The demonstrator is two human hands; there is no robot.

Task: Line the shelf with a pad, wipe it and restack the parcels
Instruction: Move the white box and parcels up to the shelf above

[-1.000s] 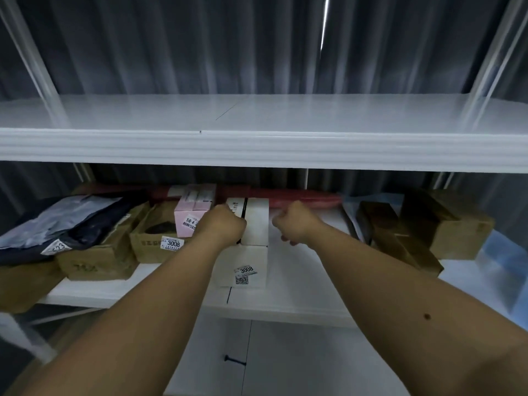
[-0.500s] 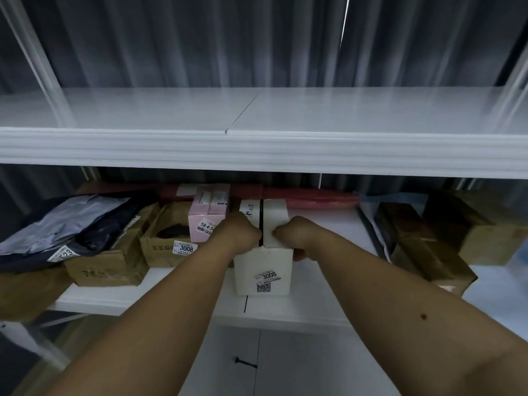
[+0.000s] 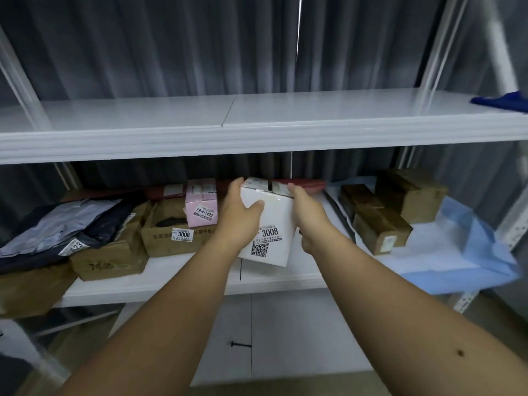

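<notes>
A white box labelled 3008 is lifted and tilted just above the middle shelf. My left hand grips its left side, thumb across the front face. My right hand holds its right side. A light blue pad lies on the right end of that shelf, under two brown boxes. The upper shelf is bare white, with a blue cloth at its far right.
Left of the white box stand a pink box, brown cartons and grey and dark mail bags. A long red parcel lies at the back. Dark curtains hang behind; white uprights frame the rack.
Both hands closed on the white box and lifted it off the shelf, tilting it toward me. The view shifted right, showing the blue pad and the cloth.
</notes>
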